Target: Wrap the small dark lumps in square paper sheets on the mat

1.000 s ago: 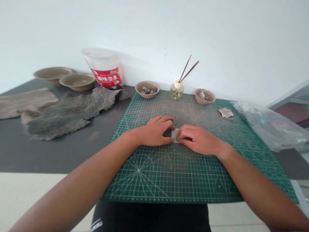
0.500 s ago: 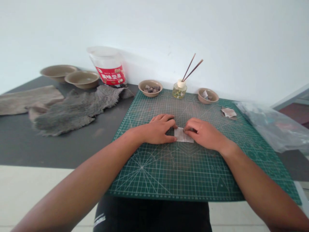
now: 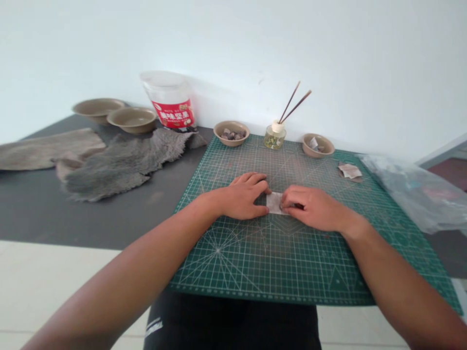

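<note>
A small pale rectangular piece lies flat on a green cutting mat. My left hand rests at its left edge, thumb and forefinger apart and touching the two left corners. Over the right part of the piece is my right hand, its fingers pinched together and pressed to the surface. Whatever those fingertips may hold is too small and hidden to make out. My right hand covers the piece's right end.
Behind the hands stand a bowl of dark lumps, a reed diffuser and a bowl with small scraps. Pale scraps and a clear plastic bag lie right. Left are grey furry hide, two bowls and a tub.
My right hand has shifted along the piece, from its upper middle towards its lower right, still pinched. My left hand keeps its place at the left edge. The camera view has moved slightly.
</note>
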{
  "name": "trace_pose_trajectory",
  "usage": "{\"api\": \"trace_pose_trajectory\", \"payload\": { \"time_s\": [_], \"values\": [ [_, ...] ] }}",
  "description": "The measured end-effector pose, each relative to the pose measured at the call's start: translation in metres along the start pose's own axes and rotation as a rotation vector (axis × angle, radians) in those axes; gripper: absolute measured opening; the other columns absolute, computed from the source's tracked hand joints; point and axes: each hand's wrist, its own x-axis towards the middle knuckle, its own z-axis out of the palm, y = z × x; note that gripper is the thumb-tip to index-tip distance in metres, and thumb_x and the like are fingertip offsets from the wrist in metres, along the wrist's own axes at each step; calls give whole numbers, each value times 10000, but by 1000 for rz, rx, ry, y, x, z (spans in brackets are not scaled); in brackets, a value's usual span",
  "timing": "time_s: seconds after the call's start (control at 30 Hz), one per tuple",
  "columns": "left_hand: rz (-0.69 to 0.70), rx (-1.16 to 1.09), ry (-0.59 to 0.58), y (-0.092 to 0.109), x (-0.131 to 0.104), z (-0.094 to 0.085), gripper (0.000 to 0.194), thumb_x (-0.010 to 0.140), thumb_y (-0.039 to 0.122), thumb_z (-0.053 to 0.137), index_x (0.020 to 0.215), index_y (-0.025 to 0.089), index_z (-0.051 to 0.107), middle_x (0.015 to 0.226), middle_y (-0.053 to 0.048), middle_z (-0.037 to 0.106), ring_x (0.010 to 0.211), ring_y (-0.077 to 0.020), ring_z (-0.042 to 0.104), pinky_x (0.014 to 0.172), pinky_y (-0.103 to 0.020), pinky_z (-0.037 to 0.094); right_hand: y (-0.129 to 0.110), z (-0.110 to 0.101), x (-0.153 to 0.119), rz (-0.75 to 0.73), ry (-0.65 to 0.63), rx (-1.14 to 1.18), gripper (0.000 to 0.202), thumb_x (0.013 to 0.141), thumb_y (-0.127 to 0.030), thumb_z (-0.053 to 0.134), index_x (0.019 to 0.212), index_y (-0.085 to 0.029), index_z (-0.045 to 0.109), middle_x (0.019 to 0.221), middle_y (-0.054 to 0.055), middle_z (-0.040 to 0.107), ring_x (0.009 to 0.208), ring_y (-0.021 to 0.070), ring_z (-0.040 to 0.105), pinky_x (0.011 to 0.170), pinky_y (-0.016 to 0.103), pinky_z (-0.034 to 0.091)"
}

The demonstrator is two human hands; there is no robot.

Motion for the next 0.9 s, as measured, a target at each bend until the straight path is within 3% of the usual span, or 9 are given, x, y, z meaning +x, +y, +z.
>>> {"api": "trace_pose_trajectory", "payload": {
  "time_s": [0.1, 0.23, 0.4, 0.57, 0.73, 0.9],
  "values": [
    [-3, 2, 8, 1, 0, 2, 523, 882, 531, 562, 1313, 240, 513, 1617, -119, 241, 1506, -345, 154, 1200, -530, 182, -3, 4, 3, -35, 29, 1, 118, 968, -226, 555, 900, -220, 651, 963, 24, 651, 879, 171, 616, 803, 309, 463],
    [-12, 6, 11, 1, 1, 3, 533, 877, 553, 562, 1314, 252, 511, 1621, -112, 234, 1509, -350, 145, 1196, -538, 187, 5, 2, 4, 79, 132, -52, 121, 960, -228, 558, 893, -211, 658, 949, 38, 657, 869, 184, 615, 784, 320, 455],
    [-1, 4, 9, 1, 0, 3, 530, 876, 536, 564, 1315, 245, 510, 1616, -116, 247, 1507, -344, 156, 1200, -531, 181, 5, 2, 3, -28, 19, 78, 101, 944, -216, 582, 900, -233, 672, 987, 20, 670, 899, 169, 632, 811, 306, 470],
    [-15, 8, 11, 3, 0, 2, 524, 879, 534, 562, 1317, 251, 508, 1622, -110, 238, 1508, -345, 154, 1198, -533, 185, 10, 0, 7, 42, 154, -32, 141, 948, -221, 563, 871, -220, 681, 954, 39, 664, 872, 188, 619, 800, 332, 467],
    [-11, 4, 3, 3, 0, 2, 532, 874, 538, 571, 1315, 246, 510, 1621, -112, 243, 1509, -344, 156, 1199, -531, 184, 8, -4, 4, -38, 8, 111, 104, 921, -210, 603, 871, -227, 693, 974, 28, 684, 894, 178, 632, 824, 327, 482],
    [-7, 4, 5, 3, 0, 2, 528, 881, 537, 562, 1314, 240, 509, 1627, -119, 232, 1509, -346, 153, 1198, -540, 180, 9, 2, 9, 126, 197, 4, 96, 917, -202, 603, 849, -213, 671, 914, 28, 656, 850, 181, 612, 777, 324, 459]
  ]
}}
